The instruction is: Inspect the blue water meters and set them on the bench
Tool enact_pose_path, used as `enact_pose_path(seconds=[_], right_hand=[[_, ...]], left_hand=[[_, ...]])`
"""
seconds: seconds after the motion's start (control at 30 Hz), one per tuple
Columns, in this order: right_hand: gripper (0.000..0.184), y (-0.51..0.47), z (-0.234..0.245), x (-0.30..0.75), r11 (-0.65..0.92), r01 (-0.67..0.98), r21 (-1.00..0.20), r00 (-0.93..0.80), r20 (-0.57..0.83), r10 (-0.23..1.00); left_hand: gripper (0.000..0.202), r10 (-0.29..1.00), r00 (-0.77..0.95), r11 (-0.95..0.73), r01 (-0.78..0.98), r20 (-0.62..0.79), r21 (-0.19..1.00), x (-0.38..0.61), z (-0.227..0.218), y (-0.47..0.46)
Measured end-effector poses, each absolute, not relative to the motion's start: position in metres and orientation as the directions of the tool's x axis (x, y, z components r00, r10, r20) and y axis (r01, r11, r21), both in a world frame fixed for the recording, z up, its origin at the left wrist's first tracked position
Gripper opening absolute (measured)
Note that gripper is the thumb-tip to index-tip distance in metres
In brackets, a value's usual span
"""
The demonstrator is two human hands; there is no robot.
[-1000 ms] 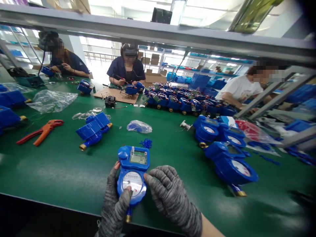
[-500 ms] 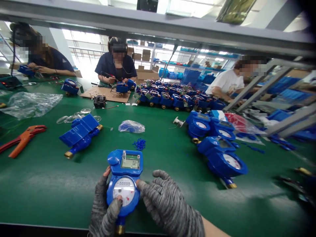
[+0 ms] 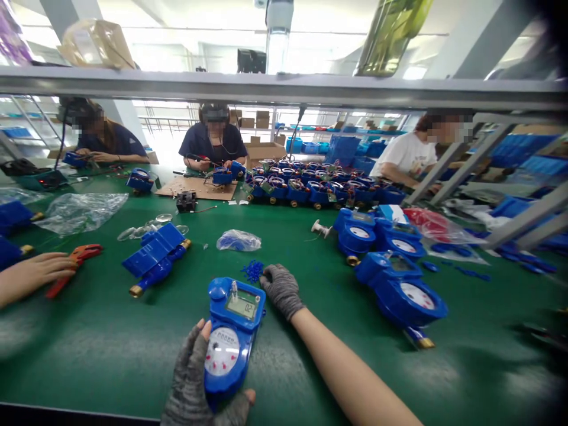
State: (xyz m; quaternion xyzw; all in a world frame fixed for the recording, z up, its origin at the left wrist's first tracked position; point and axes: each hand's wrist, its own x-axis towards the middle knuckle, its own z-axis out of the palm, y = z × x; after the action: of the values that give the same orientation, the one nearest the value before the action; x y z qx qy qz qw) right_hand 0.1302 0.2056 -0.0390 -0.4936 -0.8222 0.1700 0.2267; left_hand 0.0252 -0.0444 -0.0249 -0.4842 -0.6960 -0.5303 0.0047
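My left hand (image 3: pixel 190 378), in a grey fingerless-style glove, grips a blue water meter (image 3: pixel 237 337) by its lower left side, fingers along one edge and thumb near the bottom. The meter faces up, with a small lit display and a round white dial with red pointers. My right hand (image 3: pixel 280 287), gloved alike, is stretched beyond the meter. Its bent fingers are close together at the right edge of a heap of tiny blue pieces (image 3: pixel 252 270); whether a piece is between the fingertips is hidden.
Another blue meter (image 3: pixel 157 258) lies left, near clear round discs. Another person's hand (image 3: pixel 42 272) touches orange-red cutters (image 3: pixel 77 266). A bagged blue lot (image 3: pixel 238 240) lies ahead. Several finished-looking meters (image 3: pixel 403 290) stand right. Co-workers sit across the bench beneath a metal shelf beam (image 3: pixel 284 89).
My right hand has left the meter's side and moved forward to the tiny blue pieces. The meter now tilts slightly in my left hand. Another person's hand has come to the cutters.
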Motion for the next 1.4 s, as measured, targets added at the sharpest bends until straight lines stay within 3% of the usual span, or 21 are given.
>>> enact_pose_path(seconds=[0.1,0.3,0.43,0.5,0.83,1.03,1.17,1.23,1.3,1.4], right_hand=[[0.016,0.208,-0.036,0.123,0.446,0.742,-0.501,-0.406,0.195,0.893],[0.014,0.191,-0.024,0.150,0.472,0.658,-0.586,-0.444,0.204,0.873],[0.013,0.150,-0.016,0.182,0.542,0.387,-0.746,-0.520,0.310,0.796],[0.013,0.132,-0.014,0.188,0.579,0.288,-0.763,-0.539,0.371,0.756],[0.013,0.115,-0.014,0.182,0.669,0.369,-0.646,-0.531,0.445,0.722],[0.014,0.101,-0.019,0.175,0.622,0.387,-0.681,-0.408,0.479,0.778],[0.017,0.093,-0.022,0.181,0.737,0.446,-0.508,-0.469,0.569,0.676],[0.020,0.094,-0.018,0.186,0.755,0.431,-0.494,-0.528,0.540,0.655],[0.021,0.098,-0.011,0.187,0.642,0.364,-0.675,-0.530,0.416,0.739],[0.026,0.108,-0.003,0.180,0.161,0.177,-0.971,-0.530,0.044,0.847]], left_hand=[[0.077,0.686,-0.459,0.011,0.782,0.564,0.623,0.021,-0.030,-0.042],[0.070,0.730,-0.412,-0.076,0.744,0.545,0.664,0.001,-0.022,-0.039],[0.065,0.750,-0.422,-0.043,0.736,0.509,0.675,0.001,-0.023,-0.042],[0.064,0.752,-0.405,-0.042,0.757,0.520,0.651,0.002,-0.024,-0.043],[0.065,0.747,-0.385,-0.052,0.779,0.543,0.624,0.005,-0.023,-0.044],[0.064,0.717,-0.421,-0.054,0.761,0.556,0.646,0.008,-0.024,-0.042],[0.066,0.729,-0.362,-0.085,0.794,0.580,0.602,0.002,-0.027,-0.042],[0.067,0.733,-0.354,-0.092,0.794,0.581,0.600,-0.001,-0.028,-0.043],[0.067,0.732,-0.368,-0.091,0.781,0.573,0.617,-0.002,-0.028,-0.043],[0.067,0.733,-0.381,-0.088,0.768,0.564,0.634,-0.002,-0.029,-0.042]])
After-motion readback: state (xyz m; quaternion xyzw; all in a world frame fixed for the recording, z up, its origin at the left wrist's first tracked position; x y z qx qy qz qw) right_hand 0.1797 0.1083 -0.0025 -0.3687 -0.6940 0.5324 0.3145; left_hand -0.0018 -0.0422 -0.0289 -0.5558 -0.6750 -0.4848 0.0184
